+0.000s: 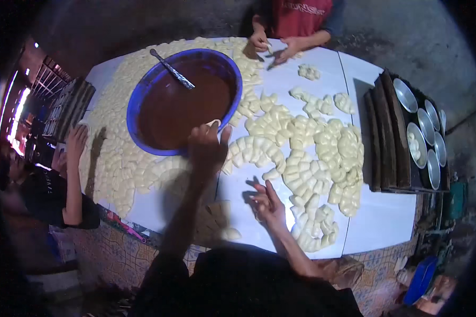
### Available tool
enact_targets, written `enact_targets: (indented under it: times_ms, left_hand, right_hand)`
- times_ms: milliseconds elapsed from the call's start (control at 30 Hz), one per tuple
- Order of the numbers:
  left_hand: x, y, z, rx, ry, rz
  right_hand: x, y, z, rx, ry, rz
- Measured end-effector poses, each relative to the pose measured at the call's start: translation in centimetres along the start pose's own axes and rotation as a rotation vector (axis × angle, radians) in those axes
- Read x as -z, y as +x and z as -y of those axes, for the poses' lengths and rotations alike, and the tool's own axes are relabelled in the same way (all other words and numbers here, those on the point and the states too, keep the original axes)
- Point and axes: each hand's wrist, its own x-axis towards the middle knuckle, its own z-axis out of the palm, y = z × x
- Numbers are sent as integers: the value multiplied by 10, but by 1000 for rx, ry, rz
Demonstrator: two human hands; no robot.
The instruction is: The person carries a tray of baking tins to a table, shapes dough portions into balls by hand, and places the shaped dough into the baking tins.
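My left hand (206, 145) is at the near right rim of a blue oval basin (134, 108) of brown liquid, its fingers pinched on a small pale dough piece (213, 123). A patterned metal spoon (172, 68) rests across the basin's far side. My right hand (267, 206) hovers over the white tabletop (381, 222) with fingers apart and partly bent, its index fingertip just by a loose dough piece (272, 174); I cannot tell if they touch. Rows and clumps of pale dough pieces (301, 174) lie around the basin and beside both hands.
A person in red (299, 16) at the far edge handles dough with both hands. Another person's arm (74, 174) reaches onto the table at the left. Stacked dark trays (378, 137) holding round metal tins (426, 132) stand at the right. More racks (63, 111) are at the back left.
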Motion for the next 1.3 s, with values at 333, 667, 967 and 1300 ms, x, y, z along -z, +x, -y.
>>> enact_targets:
  times_ms: [333,667,967,1300]
  left_hand:
    - [31,-132,-100,680,-1461,415]
    - [25,-175,-103,248,-1428,366]
    - [41,-180,-121,432,-1580,385]
    - [40,-194,-114,229,-1743,366]
  right_hand:
    - [-12,-14,23,-121,-227,-369]
    - [-6,-55,64,227,-390,-184]
    - [-7,-80,69,96,-626,-106]
    - [3,-85,57,-459,-555,-51]
